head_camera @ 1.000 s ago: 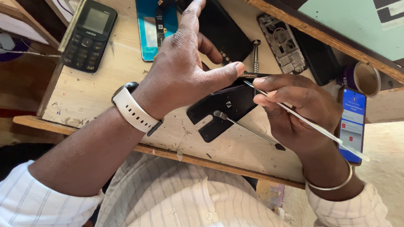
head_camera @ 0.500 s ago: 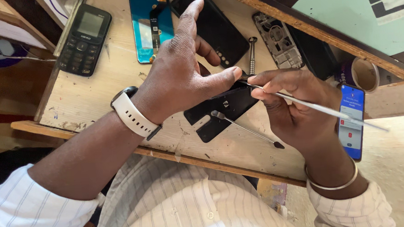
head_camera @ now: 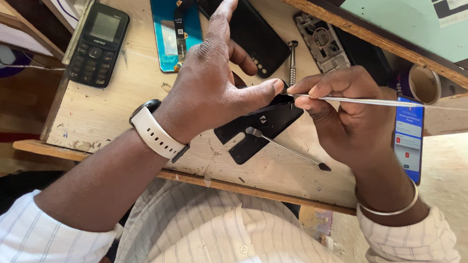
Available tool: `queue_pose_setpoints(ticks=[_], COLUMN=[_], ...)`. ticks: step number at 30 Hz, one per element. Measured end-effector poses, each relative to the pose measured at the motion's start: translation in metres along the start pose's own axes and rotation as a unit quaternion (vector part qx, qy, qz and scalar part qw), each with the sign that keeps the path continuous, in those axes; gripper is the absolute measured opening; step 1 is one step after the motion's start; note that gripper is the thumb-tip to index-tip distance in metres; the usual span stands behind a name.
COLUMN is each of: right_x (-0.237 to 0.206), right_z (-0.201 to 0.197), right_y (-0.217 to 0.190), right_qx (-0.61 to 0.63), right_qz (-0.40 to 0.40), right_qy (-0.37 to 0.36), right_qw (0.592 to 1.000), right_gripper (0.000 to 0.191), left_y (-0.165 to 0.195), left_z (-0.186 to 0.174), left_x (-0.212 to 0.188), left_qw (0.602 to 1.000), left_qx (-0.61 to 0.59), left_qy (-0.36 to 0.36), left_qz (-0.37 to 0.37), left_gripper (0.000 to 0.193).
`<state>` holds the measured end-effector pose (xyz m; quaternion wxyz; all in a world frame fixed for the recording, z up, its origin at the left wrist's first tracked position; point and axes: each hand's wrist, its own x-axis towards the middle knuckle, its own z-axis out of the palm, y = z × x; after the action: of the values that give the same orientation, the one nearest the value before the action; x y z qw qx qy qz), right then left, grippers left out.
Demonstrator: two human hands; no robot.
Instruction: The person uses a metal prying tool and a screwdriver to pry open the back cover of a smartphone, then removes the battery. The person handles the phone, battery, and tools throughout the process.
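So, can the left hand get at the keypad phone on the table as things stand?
Probably yes. The keypad phone lies uncovered on the table, left of the left hand, with bare wood between them. But that hand is pressing on the black phone part and would have to let go.

The tweezers (head_camera: 369,101) have levelled out, tip at the black part (head_camera: 260,126).

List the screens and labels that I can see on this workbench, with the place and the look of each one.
Keypad phone: top left, black, small grey screen, unlit.
Lit smartphone: right edge, behind the right hand, blue and white screen.
Loose display panel: top centre, blue rectangle with a ribbon cable.
Dark smartphone: beyond the left hand, black, face not visible.
Tape roll: far right, purple outside, brown core.
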<state>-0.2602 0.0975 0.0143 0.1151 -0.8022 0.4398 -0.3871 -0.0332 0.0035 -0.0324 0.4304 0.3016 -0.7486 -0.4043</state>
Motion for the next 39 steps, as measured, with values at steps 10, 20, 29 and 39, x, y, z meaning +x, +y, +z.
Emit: queue_pose_setpoints(ticks=[10, 20, 29, 39], right_x=[-0.003, -0.005, 0.002, 0.003], right_z=[-0.009, -0.007, -0.002, -0.001], right_y=[0.004, 0.003, -0.001, 0.01], right_qx=[0.042, 0.036, 0.004, 0.038], right_qz=[-0.01, -0.012, -0.036, -0.055], right_qy=[0.005, -0.022, 0.004, -0.018], right_qw=[0.999, 0.999, 0.999, 0.998], right_gripper=[0.024, 0.018, 0.015, 0.014], left_y=[-0.002, 0.001, 0.007, 0.016], left_z=[-0.001, 0.002, 0.001, -0.003], left_x=[0.001, 0.0, 0.003, 0.005], left_qw=[1.0, 1.0, 0.999, 0.995], left_qx=[0.008, 0.003, -0.032, -0.067], left_qy=[0.003, 0.002, -0.032, -0.051], left_qz=[-0.012, -0.017, 0.0, -0.048], left_gripper=[0.119, 0.118, 0.048, 0.032])
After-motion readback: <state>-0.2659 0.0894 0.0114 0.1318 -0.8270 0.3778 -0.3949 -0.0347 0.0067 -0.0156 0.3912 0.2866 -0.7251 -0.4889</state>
